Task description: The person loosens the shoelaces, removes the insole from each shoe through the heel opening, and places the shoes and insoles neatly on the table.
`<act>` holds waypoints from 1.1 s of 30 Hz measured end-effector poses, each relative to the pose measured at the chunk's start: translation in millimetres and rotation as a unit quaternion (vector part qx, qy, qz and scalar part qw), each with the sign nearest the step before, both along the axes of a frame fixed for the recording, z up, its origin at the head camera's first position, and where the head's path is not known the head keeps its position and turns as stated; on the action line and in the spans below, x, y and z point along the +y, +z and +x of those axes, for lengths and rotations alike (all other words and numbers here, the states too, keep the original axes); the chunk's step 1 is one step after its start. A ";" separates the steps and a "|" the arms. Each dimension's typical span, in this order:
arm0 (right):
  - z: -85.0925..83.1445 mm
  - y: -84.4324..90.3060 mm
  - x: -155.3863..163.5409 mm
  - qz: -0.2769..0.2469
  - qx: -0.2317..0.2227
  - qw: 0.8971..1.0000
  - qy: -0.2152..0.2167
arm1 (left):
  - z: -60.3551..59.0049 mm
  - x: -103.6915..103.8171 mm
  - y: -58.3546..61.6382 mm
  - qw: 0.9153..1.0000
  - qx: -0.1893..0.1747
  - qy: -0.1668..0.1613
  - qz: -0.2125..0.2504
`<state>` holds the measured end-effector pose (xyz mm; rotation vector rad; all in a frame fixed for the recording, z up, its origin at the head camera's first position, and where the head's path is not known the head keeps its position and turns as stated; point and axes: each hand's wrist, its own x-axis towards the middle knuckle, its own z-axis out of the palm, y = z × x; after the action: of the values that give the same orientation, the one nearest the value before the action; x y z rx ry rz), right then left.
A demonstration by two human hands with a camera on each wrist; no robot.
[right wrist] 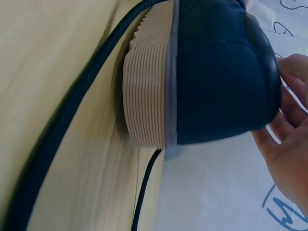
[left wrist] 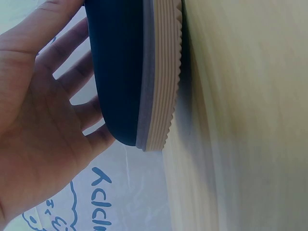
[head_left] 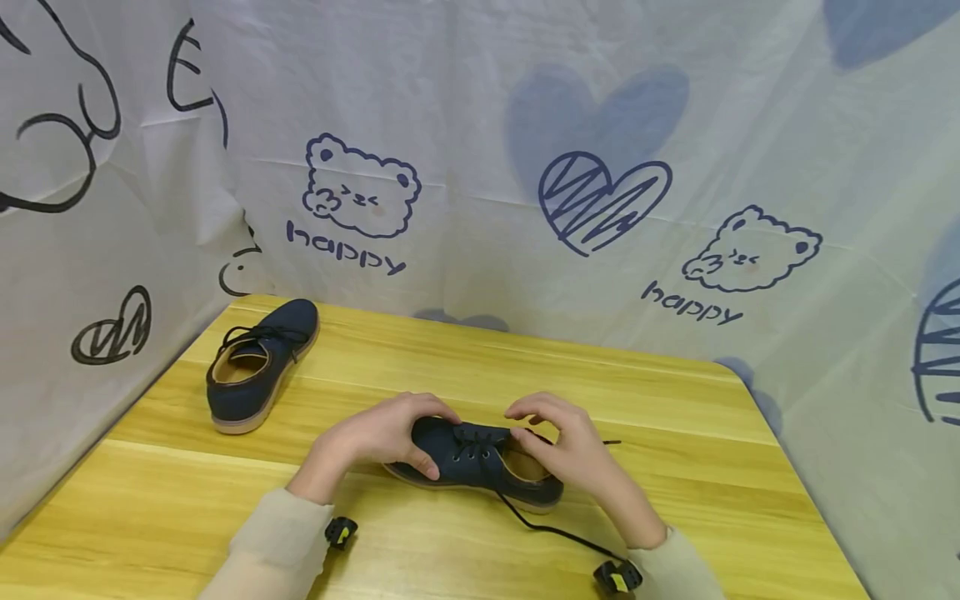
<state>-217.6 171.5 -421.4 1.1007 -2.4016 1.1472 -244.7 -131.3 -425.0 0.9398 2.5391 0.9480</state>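
A navy lace-up shoe (head_left: 472, 457) lies in front of me on the wooden table, toe to the left. My left hand (head_left: 386, 429) grips its toe, thumb on the near side and fingers over the far side. In the left wrist view the toe (left wrist: 120, 72) shows beside the palm, with its ribbed light sole. Over the ankle opening hovers my right hand (head_left: 566, 442), thumb and fingertips apart near the tongue. From the right wrist, the heel (right wrist: 221, 91) appears with the fingers beyond the collar. One loose black lace (head_left: 551, 529) trails toward me; another lace end (head_left: 611, 442) points right.
The matching navy shoe (head_left: 255, 367), laces loosely lying across it, stands at the table's back left. White cloth (head_left: 465, 208) printed with bears and hearts hangs behind and at the sides of the wooden table (head_left: 405, 542). Small black devices sit at both wrists.
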 end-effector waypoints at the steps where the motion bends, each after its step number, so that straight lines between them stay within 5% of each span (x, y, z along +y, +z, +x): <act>1: -0.9 -0.4 -2.0 0.007 -0.006 1.000 0.002 | -0.3 0.2 0.0 1.000 -0.001 -0.001 0.000; 20: -7.8 7.0 -18.0 0.131 -0.056 0.989 0.032 | -2.8 0.6 0.7 1.000 0.000 -0.006 0.001; 33: -8.0 -0.5 -17.4 0.104 -0.047 0.993 0.028 | -0.4 1.1 0.1 1.000 -0.007 -0.004 0.005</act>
<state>-225.6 154.1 -422.0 1.2082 -2.6265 1.0039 -245.1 -130.2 -424.9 0.9408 2.5195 0.9633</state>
